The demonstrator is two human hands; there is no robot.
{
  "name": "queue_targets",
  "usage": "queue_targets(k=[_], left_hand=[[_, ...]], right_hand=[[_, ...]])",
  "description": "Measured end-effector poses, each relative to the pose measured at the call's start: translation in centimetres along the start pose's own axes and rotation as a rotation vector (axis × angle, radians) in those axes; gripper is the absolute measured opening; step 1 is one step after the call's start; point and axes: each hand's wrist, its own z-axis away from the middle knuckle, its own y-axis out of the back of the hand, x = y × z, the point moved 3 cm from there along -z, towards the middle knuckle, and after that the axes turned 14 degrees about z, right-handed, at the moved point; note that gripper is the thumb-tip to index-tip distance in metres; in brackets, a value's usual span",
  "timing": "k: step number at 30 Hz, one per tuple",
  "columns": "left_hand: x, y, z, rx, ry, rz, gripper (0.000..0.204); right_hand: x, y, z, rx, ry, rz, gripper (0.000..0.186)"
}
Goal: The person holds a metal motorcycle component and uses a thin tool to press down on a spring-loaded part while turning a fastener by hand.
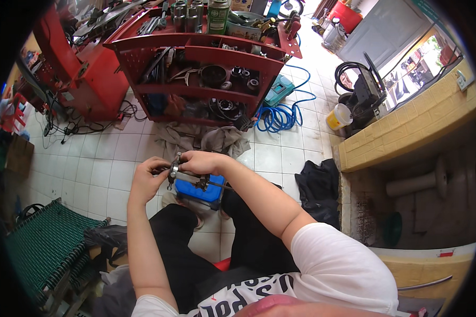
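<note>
Between my two hands, above the floor in front of my knees, is a metal shaft-like machine part (187, 178). A silvery ring-shaped piece sits at its left end, a dark toothed piece further right, and a thin rod sticks out to the right. My left hand (149, 177) is closed on the ring end, thumb and fingers pinching it. From above, my right hand (202, 161) grips the same end, its fingertips partly hidden behind the part. Below it stands a small box with a blue lid (209, 194).
Ahead stands a red tool cart (195, 50) with tools and parts on its shelves, grey rags (225, 140) at its foot. A coiled blue hose (277, 119) lies right of it. Black cloth (318, 190) lies to my right, near a low yellow wall (407, 113). A green woven seat (50, 240) is at left.
</note>
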Motion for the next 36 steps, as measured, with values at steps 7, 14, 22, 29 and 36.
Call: queue_targets(k=[7,14,22,29,36], left_hand=[[-0.4,0.2,0.0,-0.014,0.010,0.004,0.014],[-1.2,0.3,-0.1,-0.009,0.068,0.077,0.014],[-2.0,0.2,-0.3,0.012,0.140,0.186,0.012],[-2.3,-0.1,-0.4,0.014,0.106,0.193,0.010],[-2.1,-0.3,-0.3,0.004,0.130,0.196,0.011]], right_hand=[[-0.8,0.5,0.7,-0.019,0.026,0.099,0.043],[-1.1,0.7,0.9,-0.025,0.033,0.116,0.043],[-1.3,0.9,1.2,0.093,0.110,0.209,0.039],[-1.2,1.2,1.4,0.130,0.158,0.198,0.033],[-0.8,1.2,1.1,0.134,0.201,0.204,0.032]])
